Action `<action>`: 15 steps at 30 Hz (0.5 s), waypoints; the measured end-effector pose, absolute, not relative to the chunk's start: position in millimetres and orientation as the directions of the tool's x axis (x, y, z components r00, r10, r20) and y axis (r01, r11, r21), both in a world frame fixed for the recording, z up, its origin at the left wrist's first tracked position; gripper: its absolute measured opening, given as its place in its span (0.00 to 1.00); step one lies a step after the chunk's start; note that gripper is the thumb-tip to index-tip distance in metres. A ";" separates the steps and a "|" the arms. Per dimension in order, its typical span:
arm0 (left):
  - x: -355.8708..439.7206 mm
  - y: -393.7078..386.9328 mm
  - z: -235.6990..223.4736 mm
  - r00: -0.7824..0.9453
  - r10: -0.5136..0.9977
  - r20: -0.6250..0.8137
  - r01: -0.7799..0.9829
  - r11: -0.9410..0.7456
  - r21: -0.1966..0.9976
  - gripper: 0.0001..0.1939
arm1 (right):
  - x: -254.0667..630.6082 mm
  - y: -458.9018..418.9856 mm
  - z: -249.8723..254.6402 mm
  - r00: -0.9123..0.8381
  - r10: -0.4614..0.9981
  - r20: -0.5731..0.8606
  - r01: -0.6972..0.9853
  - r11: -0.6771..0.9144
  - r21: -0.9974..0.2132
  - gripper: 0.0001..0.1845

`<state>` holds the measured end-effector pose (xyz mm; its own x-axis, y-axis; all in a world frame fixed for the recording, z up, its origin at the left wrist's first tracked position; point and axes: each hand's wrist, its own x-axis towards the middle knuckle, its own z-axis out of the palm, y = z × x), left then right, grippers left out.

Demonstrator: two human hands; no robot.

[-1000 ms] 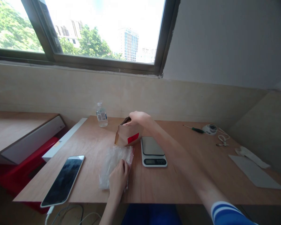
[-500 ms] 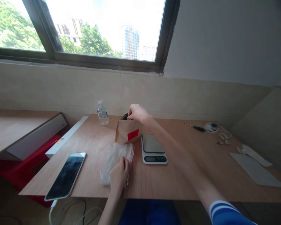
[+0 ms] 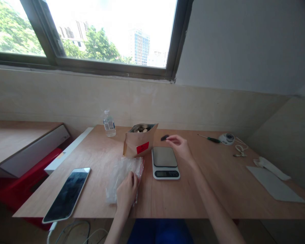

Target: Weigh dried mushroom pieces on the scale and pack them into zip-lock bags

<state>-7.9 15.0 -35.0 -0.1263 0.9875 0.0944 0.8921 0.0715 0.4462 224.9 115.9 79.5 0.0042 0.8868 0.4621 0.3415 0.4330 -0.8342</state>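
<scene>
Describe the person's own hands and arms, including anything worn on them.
The left hand and right hand are ungloved, with no watch or bracelet visible. Both forearms taper toward the wrists, showing no sleeve, cable or clear marking within the picture.

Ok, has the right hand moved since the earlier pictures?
Yes: the right hand has moved rightward from the mouth of the brown bag, now holding a small dark piece near the scale.

Apparently a workroom; a digital scale (image 3: 165, 157) and screwdriver (image 3: 213, 139) lie on a wooden table (image 3: 96, 152) below a window (image 3: 104, 68).
</scene>
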 end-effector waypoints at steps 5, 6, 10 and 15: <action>-10.0 14.2 -38.0 -0.122 0.985 0.120 0.881 0.052 0.470 0.14 | 248.1 106.6 -6.0 -0.046 0.937 0.346 0.509 0.320 -0.799 0.15; -9.7 13.5 -37.6 -0.128 0.984 0.121 0.876 0.055 0.480 0.14 | 251.3 101.9 -14.1 -0.037 0.930 0.365 0.536 0.327 -0.778 0.15; -4.0 10.3 -17.8 -0.222 0.950 0.221 0.850 0.077 0.521 0.12 | 270.1 74.9 -36.2 0.180 0.867 0.465 0.558 0.300 -0.774 0.18; 9.4 28.9 72.2 -0.239 0.689 0.684 0.781 -0.282 0.557 0.10 | 294.9 51.1 -60.3 0.486 0.805 0.340 0.376 0.158 -0.913 0.21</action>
<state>9.4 28.9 72.2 -0.2387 0.6890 0.6844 0.7815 -0.2821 0.5566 294.9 51.1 -60.3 0.4863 0.8051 0.3395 0.3763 0.1577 -0.9130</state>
